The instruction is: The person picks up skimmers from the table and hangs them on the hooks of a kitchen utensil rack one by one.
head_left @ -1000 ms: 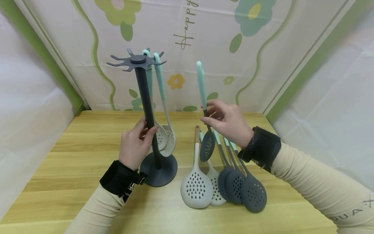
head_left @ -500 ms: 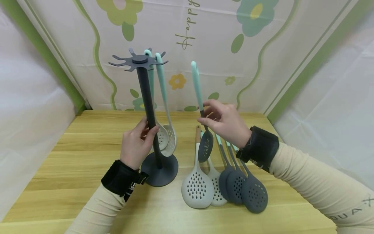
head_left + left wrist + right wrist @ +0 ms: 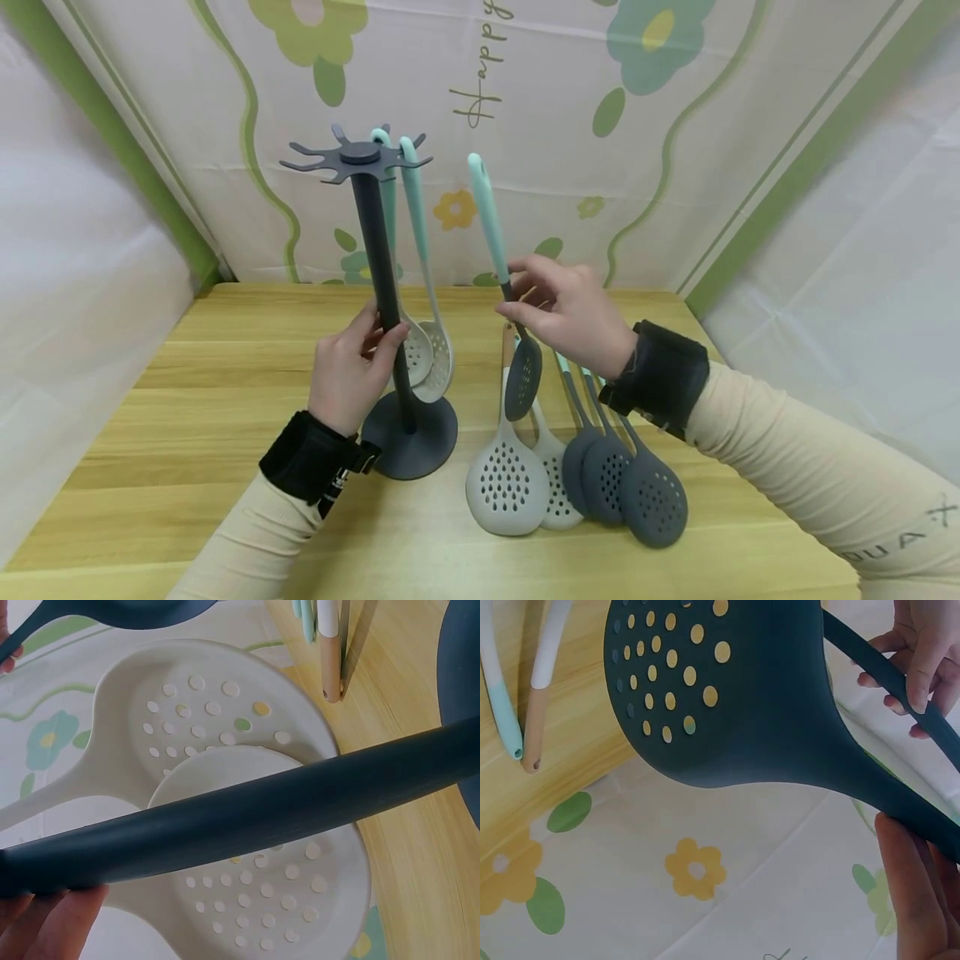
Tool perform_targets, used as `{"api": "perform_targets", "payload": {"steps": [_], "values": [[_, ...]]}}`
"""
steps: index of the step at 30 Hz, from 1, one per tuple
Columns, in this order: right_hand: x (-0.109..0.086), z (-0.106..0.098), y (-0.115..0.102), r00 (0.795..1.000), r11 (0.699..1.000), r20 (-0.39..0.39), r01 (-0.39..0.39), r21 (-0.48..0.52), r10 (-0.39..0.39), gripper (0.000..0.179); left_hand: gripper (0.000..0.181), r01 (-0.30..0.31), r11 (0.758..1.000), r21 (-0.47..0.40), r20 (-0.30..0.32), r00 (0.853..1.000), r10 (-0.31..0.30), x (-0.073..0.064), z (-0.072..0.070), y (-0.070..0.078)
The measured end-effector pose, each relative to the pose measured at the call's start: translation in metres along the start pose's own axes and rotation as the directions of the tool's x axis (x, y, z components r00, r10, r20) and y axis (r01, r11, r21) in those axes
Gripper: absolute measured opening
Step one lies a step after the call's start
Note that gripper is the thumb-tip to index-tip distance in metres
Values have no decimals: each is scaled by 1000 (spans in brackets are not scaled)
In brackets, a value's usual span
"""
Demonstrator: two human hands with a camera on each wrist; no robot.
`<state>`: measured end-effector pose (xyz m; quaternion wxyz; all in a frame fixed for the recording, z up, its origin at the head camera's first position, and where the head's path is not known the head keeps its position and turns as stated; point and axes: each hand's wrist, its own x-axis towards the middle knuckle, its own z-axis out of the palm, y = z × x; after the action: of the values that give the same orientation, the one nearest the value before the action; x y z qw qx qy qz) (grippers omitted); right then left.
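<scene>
My left hand (image 3: 348, 367) grips the dark pole of a utensil stand (image 3: 382, 258), low down above its round base. Two light slotted spoons (image 3: 444, 367) with mint handles hang from the right side of its hooked top; the left wrist view shows their perforated bowls (image 3: 285, 885) behind the pole. To the right of the stand, my right hand (image 3: 570, 312) pinches a dark grey slotted spoon (image 3: 523, 379) at the neck, just below its mint handle. That spoon is tilted, handle up and leaning left, bowl above the table. Its holes show in the right wrist view.
On the wooden table (image 3: 225, 400), right of the stand, lie a light slotted turner (image 3: 507, 487) with a wooden handle tip, a second light perforated utensil (image 3: 557, 492), and several dark grey ones (image 3: 654, 504). A flower-print cloth (image 3: 540, 125) stands behind the table.
My right hand has moved a little left with the dark slotted spoon, whose handle leans further toward the stand. My left hand keeps its grip on the pole.
</scene>
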<state>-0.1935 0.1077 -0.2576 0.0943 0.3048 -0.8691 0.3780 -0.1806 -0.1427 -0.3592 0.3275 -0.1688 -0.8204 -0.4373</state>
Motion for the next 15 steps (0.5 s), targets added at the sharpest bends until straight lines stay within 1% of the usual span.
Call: {"api": "perform_targets", "payload": {"steps": [4,9,15], "values": [[3,0,-5,1000,1000,1,15,-12,-15,30,21,1,1000,-2,-3,1000,-1,0,0,0],[4,1,-10,1000,1000,7,16,-25,-16,29,18,9,1000,-8,0,1000,-9,0,0,1],[6,2,-14,1000,999,13,22,-31,-21,32,24,15,1000,-1,3,1000,-15,0,0,0]]}}
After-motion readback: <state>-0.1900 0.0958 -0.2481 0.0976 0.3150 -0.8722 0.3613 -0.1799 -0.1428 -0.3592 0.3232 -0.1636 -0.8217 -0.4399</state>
